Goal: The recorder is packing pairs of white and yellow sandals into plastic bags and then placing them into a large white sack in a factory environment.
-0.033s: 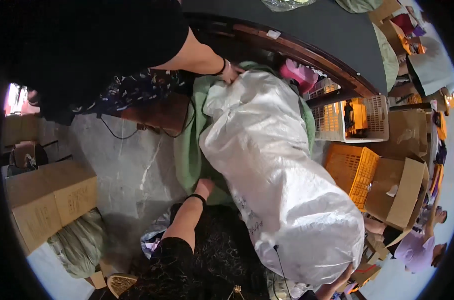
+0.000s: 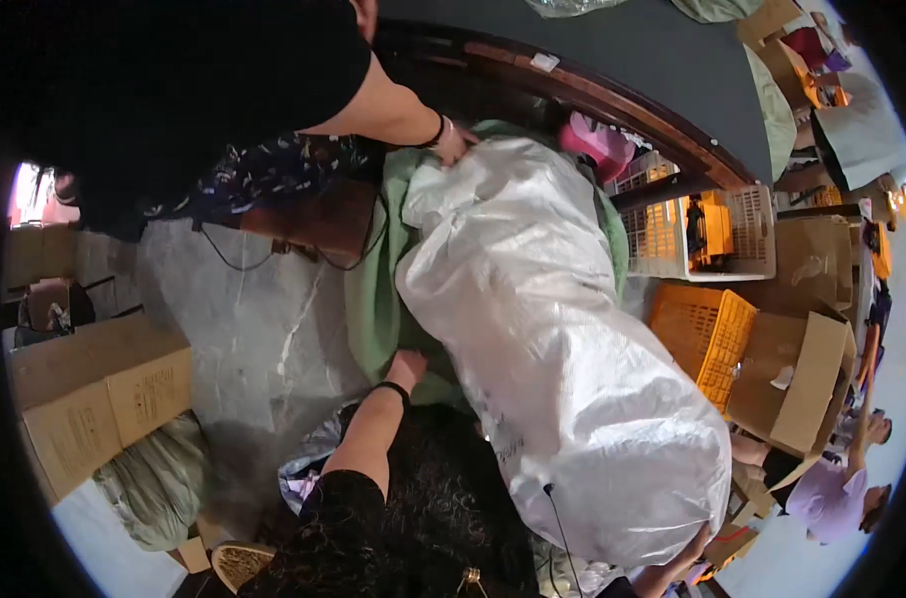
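A large, full white woven sack (image 2: 543, 299) lies slantwise from the upper middle to the lower right, partly inside a green sack (image 2: 371, 319). My left hand (image 2: 406, 370) is closed on the edge of the green sack, left of the white one; its fingertips are hidden in the cloth. At the near end of the white sack, my right hand (image 2: 694, 550) grips its rounded bottom corner, with the fingers partly hidden. Another person's hand (image 2: 455, 143) holds the far end, where the two sacks meet.
Right of the sacks stand a white crate (image 2: 757, 234), an orange crate (image 2: 707, 339) and an open cardboard box (image 2: 797, 384). A dark table (image 2: 662, 75) spans the far side. Cardboard boxes (image 2: 104, 384) and a bundled greenish sack (image 2: 159, 483) sit at left.
The white sack has shifted slightly, its near end a little to the right. The other person's second hand shows at the top edge. My hands have hardly moved.
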`<move>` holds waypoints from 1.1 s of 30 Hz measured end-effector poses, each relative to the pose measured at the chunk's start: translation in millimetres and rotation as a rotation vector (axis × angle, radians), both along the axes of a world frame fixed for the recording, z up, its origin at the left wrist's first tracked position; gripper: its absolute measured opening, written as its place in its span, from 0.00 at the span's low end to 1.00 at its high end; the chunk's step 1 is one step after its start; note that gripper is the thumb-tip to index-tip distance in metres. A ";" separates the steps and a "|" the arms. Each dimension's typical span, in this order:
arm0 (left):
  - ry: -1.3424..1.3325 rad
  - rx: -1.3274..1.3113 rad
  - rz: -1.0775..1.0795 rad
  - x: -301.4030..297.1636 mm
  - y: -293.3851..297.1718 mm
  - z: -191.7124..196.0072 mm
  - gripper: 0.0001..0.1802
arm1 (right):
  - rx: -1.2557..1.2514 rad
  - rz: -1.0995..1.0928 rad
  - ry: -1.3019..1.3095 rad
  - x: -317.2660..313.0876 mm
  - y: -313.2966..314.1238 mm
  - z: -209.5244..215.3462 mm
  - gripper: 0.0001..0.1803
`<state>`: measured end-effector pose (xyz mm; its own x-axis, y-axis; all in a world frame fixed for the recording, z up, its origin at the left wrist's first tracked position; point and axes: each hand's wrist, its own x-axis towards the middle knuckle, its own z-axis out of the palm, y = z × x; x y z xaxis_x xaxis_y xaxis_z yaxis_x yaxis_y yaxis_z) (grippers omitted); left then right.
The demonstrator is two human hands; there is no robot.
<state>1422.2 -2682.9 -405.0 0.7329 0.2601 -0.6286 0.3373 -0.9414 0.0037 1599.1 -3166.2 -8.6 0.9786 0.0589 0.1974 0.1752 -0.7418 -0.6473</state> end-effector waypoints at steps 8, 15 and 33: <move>-0.259 -0.410 -0.059 -4.0 -51.6 170.8 0.10 | 0.846 -0.201 0.334 58.9 38.0 134.1 0.36; -0.144 -0.463 -0.148 -93.1 -79.0 287.5 0.14 | 0.895 0.290 0.211 79.1 105.1 231.3 0.32; -1.670 -0.284 0.097 93.5 -147.5 623.9 0.56 | 1.108 1.090 0.469 61.7 330.0 460.3 0.12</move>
